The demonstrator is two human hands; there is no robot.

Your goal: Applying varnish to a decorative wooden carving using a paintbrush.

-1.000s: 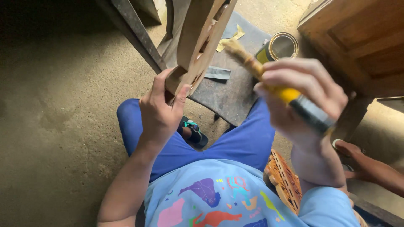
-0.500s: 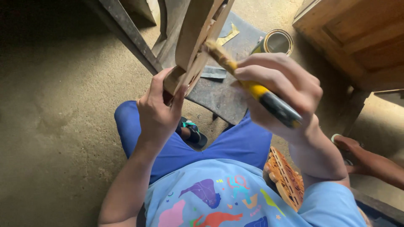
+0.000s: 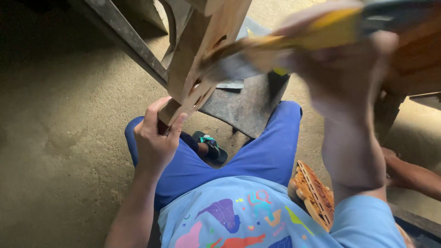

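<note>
My left hand grips the lower end of a carved, pale wooden piece that leans up and away from me. My right hand, blurred by motion, is closed around a paintbrush with a yellow and dark handle. The brush's bristles press against a cut-out in the wooden piece. I am sitting on the ground in blue trousers and a light blue printed shirt.
A dark flat board lies under the wooden piece, with a dark slanted beam to its left. A wooden cabinet stands on the right. An orange carved wooden panel lies by my right hip. Another person's arm rests at the right edge.
My right hand has swung the brush up and to the right, closer to the camera. The metal tin seen earlier is now hidden. My left hand has slid lower on the wooden piece.
</note>
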